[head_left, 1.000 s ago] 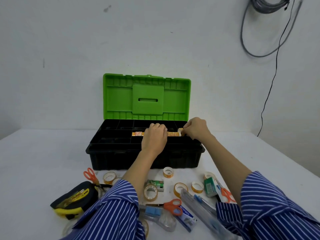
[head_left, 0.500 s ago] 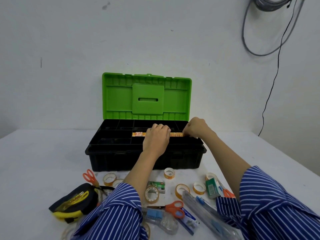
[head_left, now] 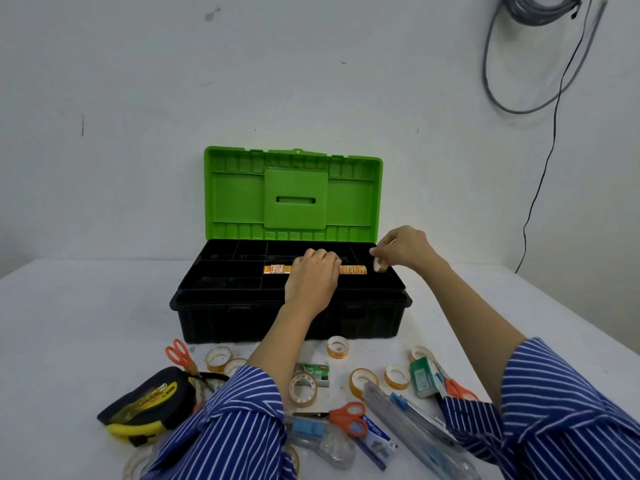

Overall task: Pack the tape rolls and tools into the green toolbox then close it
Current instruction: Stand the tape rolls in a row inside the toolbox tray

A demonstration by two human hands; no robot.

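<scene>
Green toolbox (head_left: 293, 192): lid up, black tray exposed, standing on the tabletop (head_left: 69, 323). Row of tape rolls (head_left: 353, 270): lying edge to edge in a middle tray compartment. Left hand (head_left: 313, 277): fingers curled over the row, steadying it. Right hand (head_left: 401, 249): pinching one small tape roll (head_left: 380, 265) just beside the row's right end. Unpacked, in front of the box: loose tape rolls (head_left: 337, 347), three orange scissors (head_left: 348, 417), tape measure (head_left: 149, 400), staple box (head_left: 313, 372). Estimate: early stage; most items and closing remain
</scene>
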